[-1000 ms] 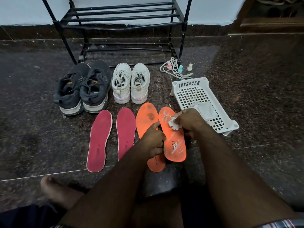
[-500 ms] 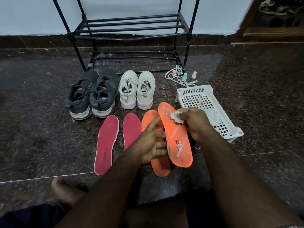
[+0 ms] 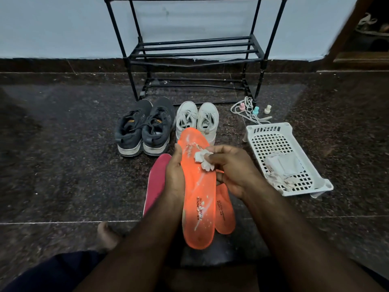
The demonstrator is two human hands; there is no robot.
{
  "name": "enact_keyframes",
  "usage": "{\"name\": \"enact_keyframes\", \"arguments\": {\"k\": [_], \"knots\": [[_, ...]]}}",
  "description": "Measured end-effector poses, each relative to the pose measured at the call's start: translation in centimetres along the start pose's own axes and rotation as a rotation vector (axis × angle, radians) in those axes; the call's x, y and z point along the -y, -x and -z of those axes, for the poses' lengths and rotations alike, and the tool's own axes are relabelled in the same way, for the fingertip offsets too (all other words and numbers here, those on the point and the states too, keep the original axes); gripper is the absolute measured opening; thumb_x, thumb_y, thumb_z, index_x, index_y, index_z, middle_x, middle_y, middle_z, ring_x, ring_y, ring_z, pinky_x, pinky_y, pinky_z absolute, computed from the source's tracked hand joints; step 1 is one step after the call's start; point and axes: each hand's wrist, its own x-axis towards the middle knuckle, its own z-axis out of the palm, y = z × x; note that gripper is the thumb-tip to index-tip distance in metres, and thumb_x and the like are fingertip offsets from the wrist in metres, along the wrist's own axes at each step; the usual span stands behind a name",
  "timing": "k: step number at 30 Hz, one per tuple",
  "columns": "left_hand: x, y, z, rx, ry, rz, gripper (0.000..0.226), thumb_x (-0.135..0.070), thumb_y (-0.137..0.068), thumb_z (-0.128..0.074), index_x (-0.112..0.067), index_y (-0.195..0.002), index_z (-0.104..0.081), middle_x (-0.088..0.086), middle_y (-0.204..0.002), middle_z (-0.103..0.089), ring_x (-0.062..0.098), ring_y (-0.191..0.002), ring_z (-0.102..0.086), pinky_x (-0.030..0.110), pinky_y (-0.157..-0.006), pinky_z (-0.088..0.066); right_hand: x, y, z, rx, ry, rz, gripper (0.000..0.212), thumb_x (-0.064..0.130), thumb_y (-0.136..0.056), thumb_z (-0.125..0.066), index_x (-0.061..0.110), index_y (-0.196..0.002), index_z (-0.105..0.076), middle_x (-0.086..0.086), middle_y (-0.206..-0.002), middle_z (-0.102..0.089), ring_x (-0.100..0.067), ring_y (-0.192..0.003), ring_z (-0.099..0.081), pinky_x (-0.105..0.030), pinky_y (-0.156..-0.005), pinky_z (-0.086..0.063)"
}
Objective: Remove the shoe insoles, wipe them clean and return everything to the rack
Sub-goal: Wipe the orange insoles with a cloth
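Note:
My left hand (image 3: 173, 178) grips the left edge of an orange insole (image 3: 199, 199) and holds it raised off the floor. My right hand (image 3: 233, 169) pinches a crumpled white tissue (image 3: 203, 160) against the insole's upper half. White smears and crumbs streak its surface. A second orange insole (image 3: 224, 213) lies on the floor behind it, partly hidden. One pink insole (image 3: 156, 178) shows left of my left hand. The dark grey shoes (image 3: 145, 127) and white shoes (image 3: 196, 120) stand in front of the black rack (image 3: 195, 51).
A white perforated basket (image 3: 282, 154) at the right holds used tissues and a folded cloth. White laces (image 3: 244, 108) and small pastel bottles (image 3: 255, 110) lie by the rack's right leg. My bare foot (image 3: 107, 234) rests on the dark stone floor at lower left.
The orange insole has been lifted higher and closer to the camera, hiding one pink insole. The view tilted up, showing more of the rack. The tissue has moved down the insole slightly.

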Motion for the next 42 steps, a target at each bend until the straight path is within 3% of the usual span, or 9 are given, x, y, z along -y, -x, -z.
{"name": "enact_keyframes", "arguments": {"k": [4,12,17,20,23,27,34,37,42], "knots": [[-1.5,0.4,1.5,-0.027,0.039,0.050,0.063,-0.054,-0.100,-0.038,-0.003,-0.129,-0.060,0.023,-0.118,-0.066,0.037,-0.105,-0.063,0.051,-0.106,-0.040,0.1,0.9,-1.0,0.104,0.041,0.001,0.016,-0.006,-0.085,-0.064,0.001,-0.099,-0.067,-0.023,-0.086,-0.067,-0.030,-0.074,-0.061,-0.043,-0.068,-0.048],[-2.3,1.2,3.1,0.055,0.207,0.140,0.062,-0.050,-0.094,-0.045,-0.005,-0.137,-0.056,0.025,-0.135,-0.060,0.045,-0.122,-0.056,0.069,-0.094,-0.045,2.0,0.5,0.4,0.070,0.024,0.043,0.012,-0.001,-0.088,-0.065,0.010,-0.094,-0.068,-0.013,-0.086,-0.073,-0.024,-0.074,-0.070,-0.036,-0.065,-0.062],[-0.8,-0.2,2.2,0.021,0.179,0.221,0.048,-0.045,-0.088,-0.055,-0.005,-0.102,-0.078,0.019,-0.117,-0.068,0.038,-0.097,-0.063,0.055,-0.083,-0.050,1.4,-1.8,1.4,-0.135,0.123,0.331,0.016,-0.001,-0.085,-0.070,0.014,-0.090,-0.071,0.003,-0.069,-0.070,-0.013,-0.062,-0.065,-0.034,-0.065,-0.056],[0.1,-1.0,2.1,0.058,0.145,0.262,0.069,-0.063,-0.096,-0.043,-0.005,-0.115,-0.074,0.018,-0.117,-0.068,0.038,-0.099,-0.063,0.054,-0.087,-0.044,0.7,-2.7,1.7,-0.179,0.332,0.431,0.007,0.009,-0.079,-0.073,0.014,-0.083,-0.076,-0.001,-0.083,-0.076,-0.019,-0.083,-0.073,-0.048,-0.083,-0.058],[0.8,-1.4,2.0,0.093,0.120,0.246,0.072,-0.065,-0.097,-0.040,-0.008,-0.135,-0.062,0.020,-0.128,-0.065,0.040,-0.109,-0.061,0.054,-0.087,-0.048,0.3,-3.6,1.7,-0.249,0.640,0.569,0.011,0.013,-0.082,-0.072,0.019,-0.091,-0.076,0.007,-0.092,-0.074,-0.010,-0.090,-0.069,-0.039,-0.089,-0.056],[1.3,-1.0,1.6,0.140,0.057,0.286,0.070,-0.066,-0.098,-0.034,-0.010,-0.120,-0.071,0.020,-0.115,-0.068,0.040,-0.093,-0.063,0.049,-0.072,-0.049,-0.2,-3.9,0.5,-0.252,0.932,0.604,0.021,0.012,-0.087,-0.066,0.020,-0.105,-0.074,0.005,-0.104,-0.072,-0.009,-0.096,-0.065,-0.024,-0.091,-0.049],[0.9,-0.9,1.9,0.128,-0.055,0.279,0.074,-0.068,-0.097,-0.032,-0.009,-0.128,-0.063,0.022,-0.109,-0.069,0.040,-0.083,-0.066,0.046,-0.070,-0.050,-0.1,-2.8,0.1,-0.206,0.863,0.583,0.020,0.009,-0.086,-0.064,0.024,-0.094,-0.076,0.013,-0.089,-0.073,0.001,-0.080,-0.066,-0.014,-0.075,-0.050],[0.7,-0.6,1.9,0.117,-0.064,0.291,0.071,-0.067,-0.097,-0.038,-0.009,-0.125,-0.068,0.021,-0.124,-0.067,0.041,-0.097,-0.064,0.052,-0.080,-0.047,1.1,-3.2,1.8,-0.290,0.776,0.598,0.019,0.011,-0.086,-0.067,0.027,-0.094,-0.074,0.015,-0.091,-0.072,0.002,-0.084,-0.066,-0.020,-0.079,-0.052],[0.7,-0.7,1.7,0.148,-0.041,0.229,0.064,-0.057,-0.103,-0.028,-0.012,-0.116,-0.071,0.018,-0.102,-0.071,0.036,-0.079,-0.067,0.045,-0.071,-0.045,-1.1,-2.7,0.7,-0.119,0.936,0.744,0.021,0.005,-0.080,-0.068,0.020,-0.093,-0.075,0.007,-0.091,-0.073,-0.006,-0.085,-0.067,-0.029,-0.081,-0.054]]}}
